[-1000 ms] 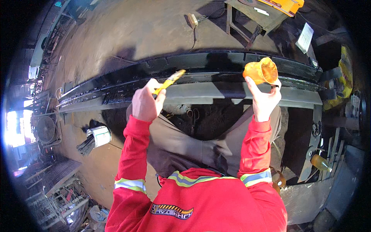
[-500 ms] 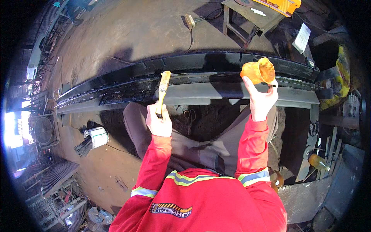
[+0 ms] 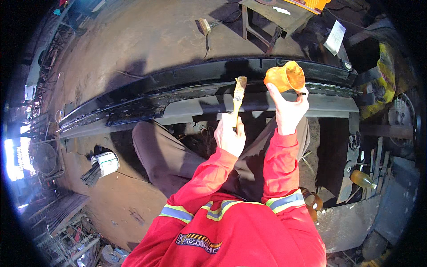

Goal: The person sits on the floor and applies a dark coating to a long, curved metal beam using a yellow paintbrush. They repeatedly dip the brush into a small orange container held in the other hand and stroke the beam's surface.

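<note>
My left hand [image 3: 231, 135] is closed round the yellow handle of a paintbrush [image 3: 239, 94], its dark, wet-looking bristle end pointing away from me. To its right, my right hand [image 3: 290, 109] grips an orange cup-like container [image 3: 284, 77], tilted so that its opening faces right; what is inside cannot be made out. Both hands are above a long metal beam [image 3: 195, 73] lying crosswise in front of my knees. Its far side is glossy black, while the near strip [image 3: 191, 108] is black at the left and bare grey from the middle to the right.
A white bucket [image 3: 107, 163] holding dark rods stands at the left. Beyond the beam are a power socket block [image 3: 205, 26] with a cable and a small metal table [image 3: 278, 17]. A bottle [image 3: 362, 179] and metal strips lie at the right. A fan [image 3: 46, 158] stands far left.
My left hand has moved right with the paintbrush, closer to the orange container. The whole view has shifted slightly, and my right hand still holds the container over the beam.
</note>
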`<move>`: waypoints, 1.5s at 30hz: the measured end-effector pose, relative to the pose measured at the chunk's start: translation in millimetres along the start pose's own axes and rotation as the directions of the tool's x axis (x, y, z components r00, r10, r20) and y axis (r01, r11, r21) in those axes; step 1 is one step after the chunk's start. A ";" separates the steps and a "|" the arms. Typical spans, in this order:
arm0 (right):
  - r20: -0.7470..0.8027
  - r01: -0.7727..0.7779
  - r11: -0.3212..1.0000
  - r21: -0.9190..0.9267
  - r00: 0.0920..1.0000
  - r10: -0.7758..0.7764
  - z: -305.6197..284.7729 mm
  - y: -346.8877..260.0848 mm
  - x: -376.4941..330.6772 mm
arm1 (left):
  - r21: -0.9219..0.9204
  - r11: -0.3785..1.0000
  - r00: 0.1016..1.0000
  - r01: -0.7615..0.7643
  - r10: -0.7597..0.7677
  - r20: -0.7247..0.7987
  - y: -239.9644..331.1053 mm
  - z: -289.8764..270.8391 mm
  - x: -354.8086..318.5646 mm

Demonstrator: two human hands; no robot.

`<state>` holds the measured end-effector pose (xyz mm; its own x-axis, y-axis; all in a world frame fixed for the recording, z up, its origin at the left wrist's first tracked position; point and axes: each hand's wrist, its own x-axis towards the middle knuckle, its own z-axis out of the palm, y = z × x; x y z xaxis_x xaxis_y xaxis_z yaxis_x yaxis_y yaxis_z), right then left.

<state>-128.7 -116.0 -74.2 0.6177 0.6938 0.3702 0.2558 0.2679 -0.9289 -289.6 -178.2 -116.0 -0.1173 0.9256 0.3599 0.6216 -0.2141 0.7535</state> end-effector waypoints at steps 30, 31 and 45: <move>-0.018 -0.026 1.000 -0.002 1.000 0.026 -6.2 4.3 4.2 | -0.155 0.973 0.985 0.170 -0.173 -0.006 -20.7 -17.6 31.8; -0.025 -0.025 1.000 0.010 0.999 0.025 -6.6 3.3 4.4 | -0.092 0.979 0.983 0.184 -0.184 0.015 -20.8 -14.3 29.7; -0.070 -0.024 0.998 0.054 0.997 0.027 -18.2 -11.4 8.2 | 0.170 0.980 0.992 0.100 -0.086 -0.088 -27.2 -58.7 6.5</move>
<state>-113.0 -125.6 -60.4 0.6749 0.6526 0.3445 0.2007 0.2870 -0.9367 -352.7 -184.6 -101.9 -0.2381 0.9097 0.3402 0.7296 -0.0637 0.6809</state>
